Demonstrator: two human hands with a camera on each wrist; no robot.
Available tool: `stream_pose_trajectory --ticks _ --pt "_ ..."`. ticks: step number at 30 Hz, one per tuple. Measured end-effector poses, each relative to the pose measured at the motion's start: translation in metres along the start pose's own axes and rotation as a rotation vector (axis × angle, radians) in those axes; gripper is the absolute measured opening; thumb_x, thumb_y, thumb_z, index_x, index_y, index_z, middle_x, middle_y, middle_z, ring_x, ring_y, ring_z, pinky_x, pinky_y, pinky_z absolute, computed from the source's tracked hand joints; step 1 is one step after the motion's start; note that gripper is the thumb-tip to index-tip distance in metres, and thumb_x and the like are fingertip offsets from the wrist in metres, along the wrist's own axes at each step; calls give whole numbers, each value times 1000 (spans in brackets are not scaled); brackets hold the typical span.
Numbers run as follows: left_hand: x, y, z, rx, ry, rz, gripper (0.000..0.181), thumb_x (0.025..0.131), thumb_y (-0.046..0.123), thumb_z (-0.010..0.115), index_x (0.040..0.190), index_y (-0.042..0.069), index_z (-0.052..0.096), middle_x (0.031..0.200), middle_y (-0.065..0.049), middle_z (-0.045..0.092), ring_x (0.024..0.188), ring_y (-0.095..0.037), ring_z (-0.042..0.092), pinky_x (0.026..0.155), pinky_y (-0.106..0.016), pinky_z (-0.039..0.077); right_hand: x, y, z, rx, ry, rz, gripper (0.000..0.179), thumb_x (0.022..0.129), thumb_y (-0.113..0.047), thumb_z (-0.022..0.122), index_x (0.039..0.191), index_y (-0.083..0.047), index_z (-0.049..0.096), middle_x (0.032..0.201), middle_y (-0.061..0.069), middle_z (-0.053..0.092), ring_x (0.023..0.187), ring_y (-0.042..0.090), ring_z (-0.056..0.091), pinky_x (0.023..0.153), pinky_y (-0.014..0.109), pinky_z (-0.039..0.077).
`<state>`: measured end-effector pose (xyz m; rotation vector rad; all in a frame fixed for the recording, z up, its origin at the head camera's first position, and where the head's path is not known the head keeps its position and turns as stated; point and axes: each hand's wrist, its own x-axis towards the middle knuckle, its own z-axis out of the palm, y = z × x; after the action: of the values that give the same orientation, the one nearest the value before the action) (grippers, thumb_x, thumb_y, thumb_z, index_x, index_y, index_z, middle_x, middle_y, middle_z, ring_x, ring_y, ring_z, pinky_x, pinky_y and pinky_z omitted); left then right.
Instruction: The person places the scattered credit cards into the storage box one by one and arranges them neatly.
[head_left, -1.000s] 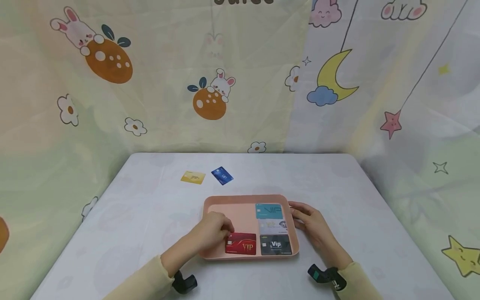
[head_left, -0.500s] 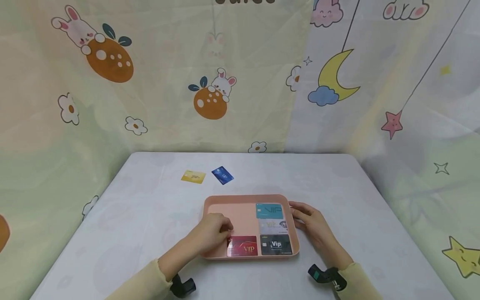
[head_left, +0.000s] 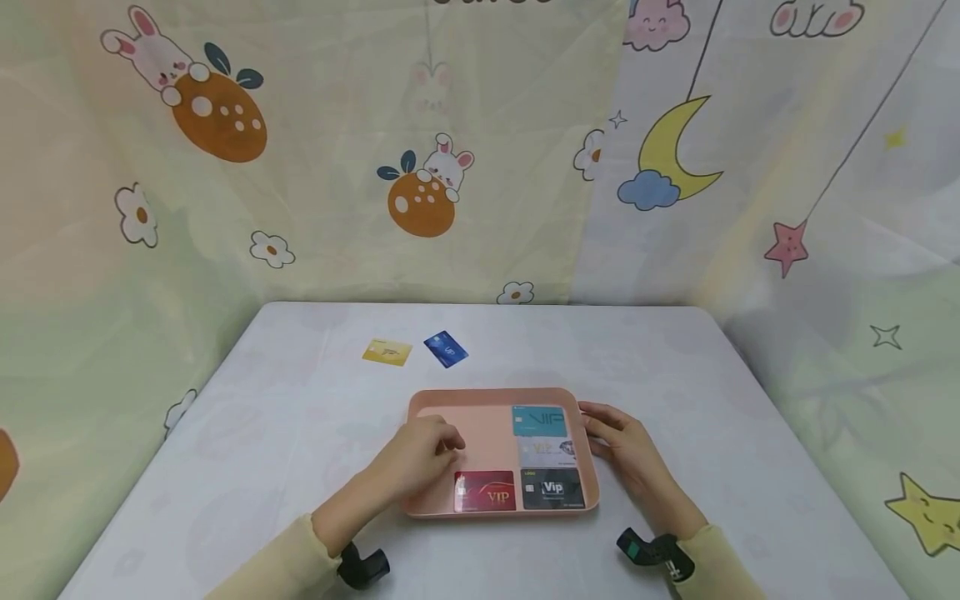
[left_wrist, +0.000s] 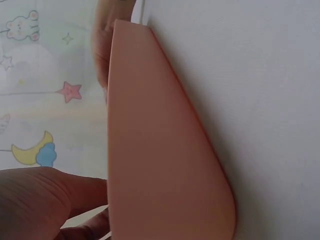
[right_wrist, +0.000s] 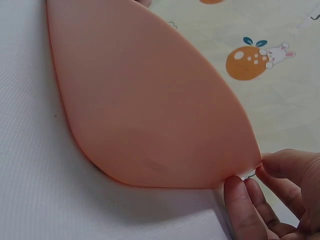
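Observation:
A pink tray (head_left: 480, 517) lies on the table with several VIP cards flat in it. The red card (head_left: 484, 492) is at its front, left of the dark grey card (head_left: 552, 489). Behind that are the silver card (head_left: 546, 452) and the teal card (head_left: 538, 421). My left hand (head_left: 420, 454) hovers over the tray's left part, fingers loosely bent, holding nothing visible, just apart from the red card. At the tray's right edge my right hand (head_left: 633, 454) holds the rim; in the right wrist view its thumb and fingers (right_wrist: 240, 200) meet the tray corner.
Farther back on the white table (head_left: 300, 417) lie a yellow card (head_left: 387, 352) and a blue card (head_left: 446, 349). A patterned cloth (head_left: 315, 167) hangs behind and at both sides. The tray's outer wall (left_wrist: 155, 140) fills much of the left wrist view.
The red card has shifted slightly toward the tray's front and right and now lies flat. My left hand has let go and drawn back a little to the left. The right hand stays put.

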<state>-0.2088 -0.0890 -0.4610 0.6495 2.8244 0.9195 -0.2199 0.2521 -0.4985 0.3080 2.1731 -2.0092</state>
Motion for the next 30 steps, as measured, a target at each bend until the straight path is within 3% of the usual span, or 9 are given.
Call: stream_pose_trajectory --ticks 5,15,22,30 --pt "1 -1 -7 -11 30 -28 11 92 17 78 102 13 80 88 8 67 79 -10 57 69 -22 53 2 0 0 -4 5 7 48 103 -23 66 146 -5 55 144 18 57 108 15 67 87 24 59" --pt "14 -16 -25 6 206 -37 11 92 18 78 102 15 80 92 5 68 85 -12 62 78 -31 58 2 1 -1 6 4 1 50 102 -23 67 146 -3 55 144 18 57 106 13 68 87 23 59" --pt "26 -30 -42 36 270 -33 13 92 16 76 103 11 79 95 0 70 88 -17 64 80 -36 59 1 1 -1 8 -9 -2 53 101 -25 68 148 -3 53 146 18 56 107 12 68 88 23 59" --pt "38 -50 -51 59 289 -46 20 91 16 77 108 7 77 104 -9 74 95 -28 70 85 -43 60 1 0 -1 11 -3 0 51 102 -23 67 147 -2 53 145 19 56 107 12 68 88 23 59"
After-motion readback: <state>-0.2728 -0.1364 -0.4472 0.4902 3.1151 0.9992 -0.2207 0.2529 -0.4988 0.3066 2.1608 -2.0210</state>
